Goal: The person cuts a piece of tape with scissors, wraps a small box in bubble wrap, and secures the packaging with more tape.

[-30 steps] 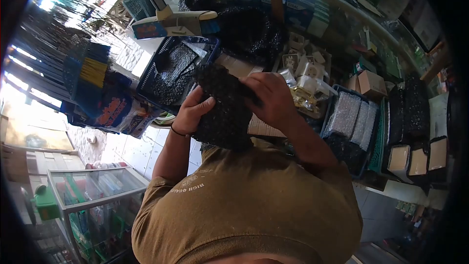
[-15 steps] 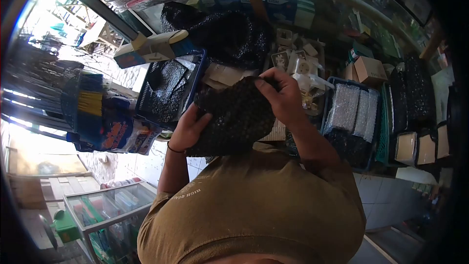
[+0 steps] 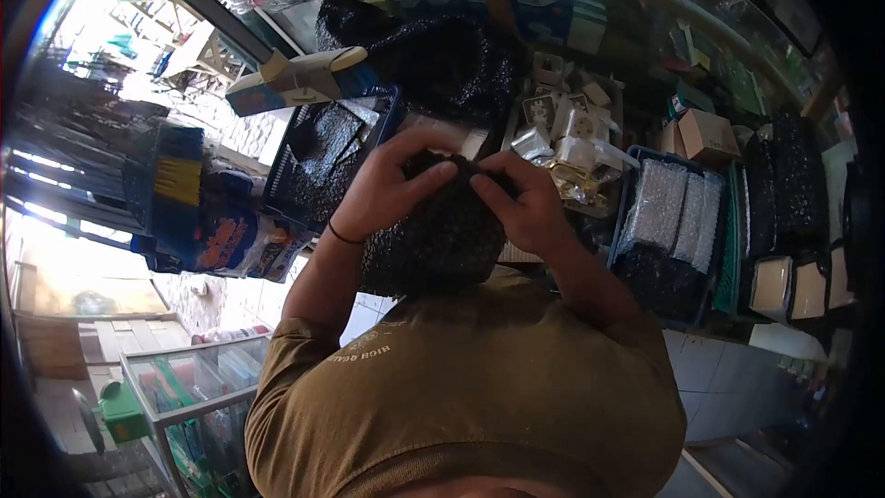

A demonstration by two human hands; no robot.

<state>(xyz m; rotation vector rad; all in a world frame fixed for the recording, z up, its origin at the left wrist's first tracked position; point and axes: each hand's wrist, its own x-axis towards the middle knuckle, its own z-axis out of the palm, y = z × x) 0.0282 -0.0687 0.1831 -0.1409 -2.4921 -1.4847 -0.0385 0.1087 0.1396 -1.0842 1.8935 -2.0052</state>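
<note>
A piece of black bubble wrap [image 3: 438, 235] hangs in front of my chest, its upper edge between my two hands. My left hand [image 3: 392, 180] is closed on that edge from the left, thumb lying along the top. From the right, my right hand [image 3: 525, 198] pinches the same edge with thumb and forefinger, close to the left fingertips. Whether anything lies inside the wrap is hidden. Beyond my hands, a large heap of black bubble wrap [image 3: 433, 65] spreads over the counter.
A blue basket [image 3: 273, 186] with black wrap pieces stands left, a carton [image 3: 295, 83] at its far edge. To the right are a tray of white sockets [image 3: 576, 124], a blue basket [image 3: 619, 221] of bubble-wrapped packs [image 3: 656, 203], and a brown box [image 3: 708, 136]. Brooms [image 3: 92, 184] stand far left.
My left hand has moved up from the wrap's lower left side to its top edge. My right hand has come slightly lower, and both hands are now close together.
</note>
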